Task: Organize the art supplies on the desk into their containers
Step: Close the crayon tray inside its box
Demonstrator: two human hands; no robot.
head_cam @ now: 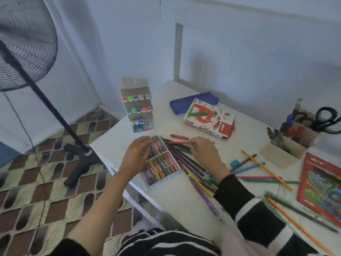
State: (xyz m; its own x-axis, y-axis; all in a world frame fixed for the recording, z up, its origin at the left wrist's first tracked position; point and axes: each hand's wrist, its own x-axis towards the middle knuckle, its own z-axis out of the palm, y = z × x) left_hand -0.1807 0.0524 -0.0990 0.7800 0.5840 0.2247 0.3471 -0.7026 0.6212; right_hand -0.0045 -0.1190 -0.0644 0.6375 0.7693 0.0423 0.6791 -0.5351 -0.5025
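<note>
Setting: white bench (166,193) pushed against a pale blue wall (258,52); a standing fan (24,43) on the patterned floor (36,191) off the left edge.

Far left corner of the bench: a tiered cardboard stand (136,106) with rows of markers standing cap-up. Behind centre, a folded blue pouch (186,104), with the oil pastel box (208,119) lying partly over its near end.

Task item: the white pastel tray (166,179) sat near the front left edge of the bench, split into two compartments, both packed with oil pastels (162,163). One loose red pastel (179,136) lay beyond the tray, apart from it.

I noted the left hand (134,157) resting over the tray's far compartment, fingers loosely bent on the pastels; I could not tell whether it gripped one. The right hand (206,154) was just right of the tray, thumb and fingertips pinching a thin red pencil (178,143) held roughly level over a fanned heap of coloured pencils (188,163) touching the tray's right side.

Further right: a blue sharpener (234,163), an orange pencil (267,169) crossing other scattered ones, a cardboard holder (282,156) with pens, black scissors (324,117) in a second holder behind it, and a red pencil box (321,185) flat at the right edge.
</note>
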